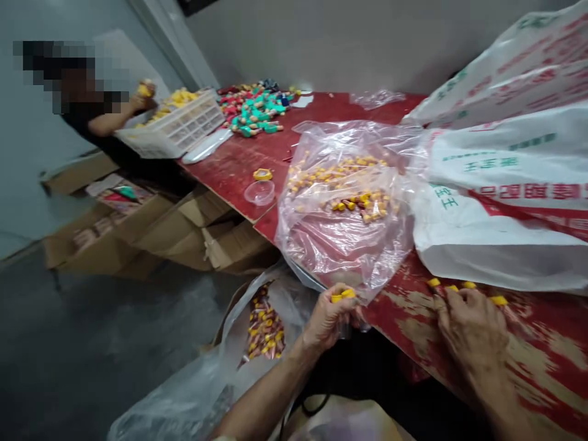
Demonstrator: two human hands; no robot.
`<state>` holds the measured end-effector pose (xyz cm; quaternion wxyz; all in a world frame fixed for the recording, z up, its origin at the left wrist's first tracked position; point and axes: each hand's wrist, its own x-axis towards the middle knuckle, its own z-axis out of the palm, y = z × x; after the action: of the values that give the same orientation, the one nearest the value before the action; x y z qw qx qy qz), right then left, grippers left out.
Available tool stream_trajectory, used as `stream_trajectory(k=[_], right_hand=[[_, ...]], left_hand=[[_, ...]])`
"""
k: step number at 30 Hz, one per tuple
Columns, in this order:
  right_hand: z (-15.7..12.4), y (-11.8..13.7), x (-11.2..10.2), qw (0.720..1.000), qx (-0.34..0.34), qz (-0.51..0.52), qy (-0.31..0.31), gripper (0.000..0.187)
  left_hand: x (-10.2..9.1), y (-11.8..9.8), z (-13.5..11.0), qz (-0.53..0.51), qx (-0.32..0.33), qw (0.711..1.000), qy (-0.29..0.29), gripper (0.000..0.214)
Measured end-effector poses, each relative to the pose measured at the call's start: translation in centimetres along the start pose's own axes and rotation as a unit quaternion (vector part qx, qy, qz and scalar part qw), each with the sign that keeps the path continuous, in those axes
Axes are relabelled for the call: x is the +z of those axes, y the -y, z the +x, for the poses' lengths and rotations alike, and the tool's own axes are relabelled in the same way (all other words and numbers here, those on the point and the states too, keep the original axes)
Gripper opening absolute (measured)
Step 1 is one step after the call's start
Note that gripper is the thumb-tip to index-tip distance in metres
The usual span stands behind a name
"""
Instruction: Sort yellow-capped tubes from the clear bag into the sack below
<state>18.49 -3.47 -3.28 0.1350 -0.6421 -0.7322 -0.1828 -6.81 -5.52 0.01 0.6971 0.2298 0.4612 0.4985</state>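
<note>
My left hand (328, 318) is at the near edge of the worn red table (542, 361), fingers closed round small yellow-capped pieces (343, 295). My right hand (473, 331) lies palm down on the table to the right, fingers curled over a row of yellow caps (463, 286). Just beyond my left hand sits a clear plastic bag (349, 202) holding several more yellow-capped pieces. Below the table edge, a bag-lined box (264, 327) holds several finished red-and-yellow pieces.
Large white printed sacks (509, 184) fill the table's right side. A small clear cup (260, 191) and tape roll (262, 174) sit mid-table. Farther off lie green and red pieces (252, 113) and a white crate (177, 125), where another person works. Cardboard boxes (184, 233) stand on the floor.
</note>
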Motion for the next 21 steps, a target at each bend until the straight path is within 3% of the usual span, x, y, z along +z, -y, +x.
stream_trajectory(k=[2, 4, 7, 10, 12, 14, 16, 19, 20, 21], right_hand=[[0.7, -0.3, 1.2, 0.999, -0.022, -0.047, 0.008, 0.024], [0.9, 0.1, 1.4, 0.998, -0.023, -0.056, 0.02, 0.023], [0.7, 1.3, 0.5, 0.999, -0.007, -0.019, 0.029, 0.021], [-0.1, 2.1, -0.6, 0.998, -0.016, 0.055, 0.04, 0.022], [-1.0, 1.9, -1.6, 0.993, -0.019, 0.102, 0.051, 0.026], [-2.2, 1.0, -3.0, 0.989, -0.005, 0.123, 0.079, 0.025], [-3.2, -0.6, -4.7, 0.985, 0.025, 0.093, 0.14, 0.023], [-3.8, -3.0, -6.8, 0.956, 0.089, -0.029, 0.277, 0.032], [-3.7, -3.5, -7.2, 0.939, 0.105, -0.059, 0.322, 0.033], [-3.5, -3.8, -7.4, 0.923, 0.115, -0.076, 0.36, 0.034]], left_hand=[[-3.7, -1.7, -1.4, 0.089, 0.073, 0.986, -0.122, 0.038], [-7.6, -2.6, -2.8, 0.201, 0.107, 0.943, -0.243, 0.043], [-13.3, -1.8, -3.4, 0.338, 0.055, 0.87, -0.354, 0.041], [-18.1, 0.6, -2.2, 0.474, -0.042, 0.818, -0.323, 0.019], [-19.8, 1.8, -1.2, 0.53, -0.09, 0.802, -0.26, 0.014], [-20.0, 1.7, -0.7, 0.563, -0.082, 0.779, -0.264, 0.014], [-18.6, 0.4, -0.5, 0.595, -0.008, 0.744, -0.304, 0.021], [-13.7, -2.1, -0.4, 0.62, 0.171, 0.679, -0.355, 0.036], [-11.5, -2.6, -0.3, 0.602, 0.219, 0.679, -0.358, 0.037], [-9.3, -2.8, -0.1, 0.567, 0.244, 0.706, -0.347, 0.037]])
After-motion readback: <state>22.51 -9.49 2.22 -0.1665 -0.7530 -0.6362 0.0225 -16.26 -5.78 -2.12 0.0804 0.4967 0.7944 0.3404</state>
